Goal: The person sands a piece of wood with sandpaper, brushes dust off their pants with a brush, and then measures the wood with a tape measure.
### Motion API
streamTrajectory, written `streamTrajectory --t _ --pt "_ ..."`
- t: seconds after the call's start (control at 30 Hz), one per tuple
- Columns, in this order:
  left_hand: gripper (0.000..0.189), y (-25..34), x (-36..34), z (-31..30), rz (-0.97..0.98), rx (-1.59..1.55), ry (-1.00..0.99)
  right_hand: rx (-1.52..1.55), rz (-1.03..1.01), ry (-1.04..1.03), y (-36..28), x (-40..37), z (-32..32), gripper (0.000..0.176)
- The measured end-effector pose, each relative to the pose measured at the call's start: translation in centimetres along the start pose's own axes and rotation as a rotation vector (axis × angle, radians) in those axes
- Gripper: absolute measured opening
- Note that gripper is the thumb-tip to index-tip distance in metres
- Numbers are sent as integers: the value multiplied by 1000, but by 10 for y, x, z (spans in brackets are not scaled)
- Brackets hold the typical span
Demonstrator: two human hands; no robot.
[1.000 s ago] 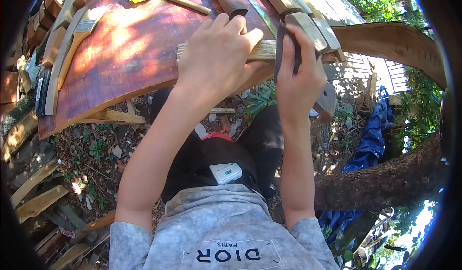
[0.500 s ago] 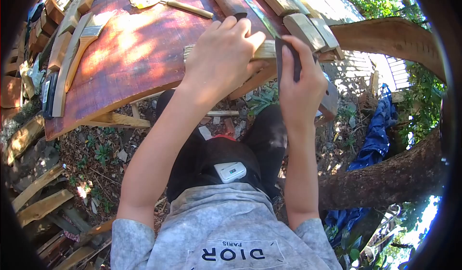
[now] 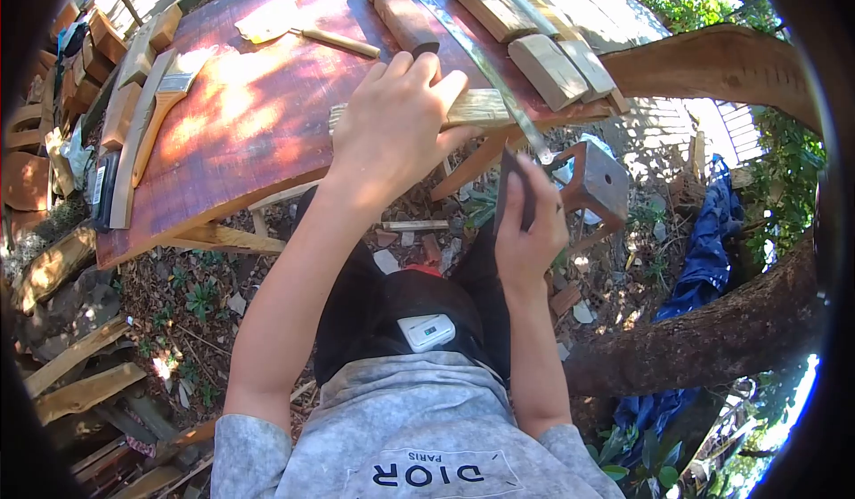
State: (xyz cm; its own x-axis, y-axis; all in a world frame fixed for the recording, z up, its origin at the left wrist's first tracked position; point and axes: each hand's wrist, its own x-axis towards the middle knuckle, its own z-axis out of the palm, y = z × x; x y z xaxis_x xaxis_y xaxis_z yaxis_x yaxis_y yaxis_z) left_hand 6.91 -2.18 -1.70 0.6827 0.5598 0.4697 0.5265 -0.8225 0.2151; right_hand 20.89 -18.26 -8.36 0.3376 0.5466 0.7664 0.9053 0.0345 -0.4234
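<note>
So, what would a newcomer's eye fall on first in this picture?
First, the left hand, clamped over a pale wood strip at the near edge of the red-brown table top. Next, the right hand, just below that edge, gripping a dark flat tool. A paintbrush lies on the table's left side.

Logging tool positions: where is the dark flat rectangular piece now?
Head view, right of centre: the dark flat rectangular piece is in the right hand, off the near edge of the reddish wooden tabletop, beside the rusty metal box frame.
</note>
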Motion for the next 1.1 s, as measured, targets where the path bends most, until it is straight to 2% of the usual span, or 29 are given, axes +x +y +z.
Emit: streamTrajectory --t 0.07,0.17,0.37,0.57,0.67,0.9,1.0,1.1 --pt "51 -1 2 1 21 18 16 10 -48 107 1 32 5 29" --pt "51 2 3 0 16 -1 0 34 -46 118 -2 65 18 28" --pt "59 2 2 -2 -8 -9 -3 47 -83 120 -4 93 43 25" --pt "51 0 0 2 14 10 26 15 -117 183 2 97 52 23" --pt "50 0 0 2 10 5 25 -40 -72 102 5 101 47 24" --pt "53 -2 0 5 17 -4 70 47 -89 30 6 104 41 24" --pt "53 -1 1 4 12 -17 75 -50 -53 -37 -3 96 32 26" --pt "52 -4 0 7 12 -27 79 -55 -115 -13 1 81 31 29"
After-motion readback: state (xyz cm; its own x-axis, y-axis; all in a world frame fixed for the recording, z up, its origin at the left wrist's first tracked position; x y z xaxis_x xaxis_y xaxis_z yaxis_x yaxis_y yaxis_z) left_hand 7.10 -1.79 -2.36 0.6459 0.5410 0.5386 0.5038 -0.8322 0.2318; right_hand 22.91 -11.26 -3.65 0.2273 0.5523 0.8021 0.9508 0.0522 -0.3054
